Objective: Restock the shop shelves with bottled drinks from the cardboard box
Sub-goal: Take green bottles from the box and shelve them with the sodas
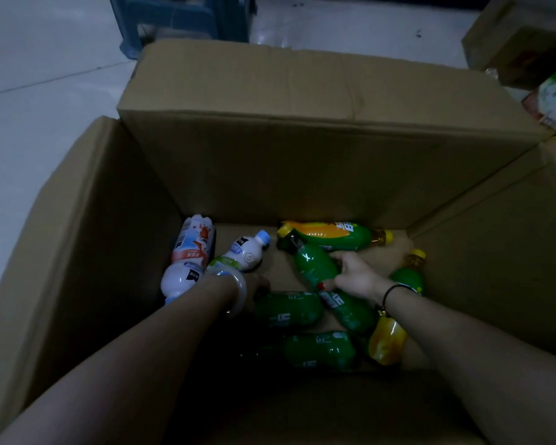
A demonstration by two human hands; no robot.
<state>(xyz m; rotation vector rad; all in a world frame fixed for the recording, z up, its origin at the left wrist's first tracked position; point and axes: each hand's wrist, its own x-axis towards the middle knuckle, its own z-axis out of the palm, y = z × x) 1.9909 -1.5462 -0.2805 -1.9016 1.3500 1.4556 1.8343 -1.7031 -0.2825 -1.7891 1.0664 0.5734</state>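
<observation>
Cardboard is the surface here: a large brown corrugated box (270, 155) with open flaps, its near wall in deep shadow. The left hand (257, 286), past a pale bangle (238, 292), reaches down at 7 o'clock in the box; its fingers are hidden, so I cannot tell their state. The right hand (350, 274), at the centre, has its fingers wrapped round a green plastic bottle with yellow cap (310, 266). Its forearm covers part of another. I count five green bottles (318, 348) and, at 10 o'clock, two white plastic bottles (190, 255). Beyond are pale floor tiles (29, 91), a blue plastic stool (180, 20) at 12 o'clock and a second cardboard box (520, 36) at 1 o'clock, cut off.
</observation>
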